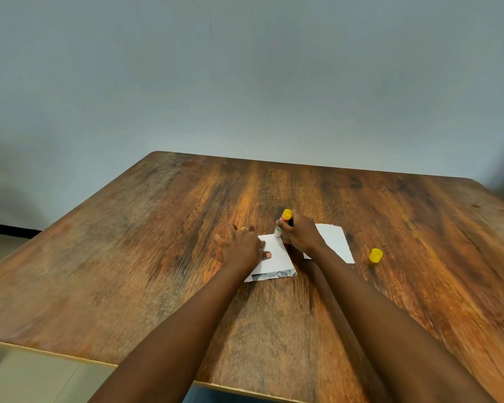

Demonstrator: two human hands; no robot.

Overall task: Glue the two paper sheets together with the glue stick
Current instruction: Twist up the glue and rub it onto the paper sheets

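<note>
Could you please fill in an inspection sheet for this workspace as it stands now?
Surface: wooden table, worn grain.
Job's things: left sheet, printed strip along its near edge; right sheet, apart from it; glue stick, tip down at the left sheet's far edge; yellow cap off, right of the sheets.
Clutter: nothing seen.
Hands: left hand flat, pinning the left sheet; right hand gripping the glue stick.
Cables: nothing seen.
Surroundings: plain grey wall; pale floor.

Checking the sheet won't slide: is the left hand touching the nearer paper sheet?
Touching. The head view shows the left hand pressed flat on the nearer paper sheet, fingertips lying on its white surface.
</note>
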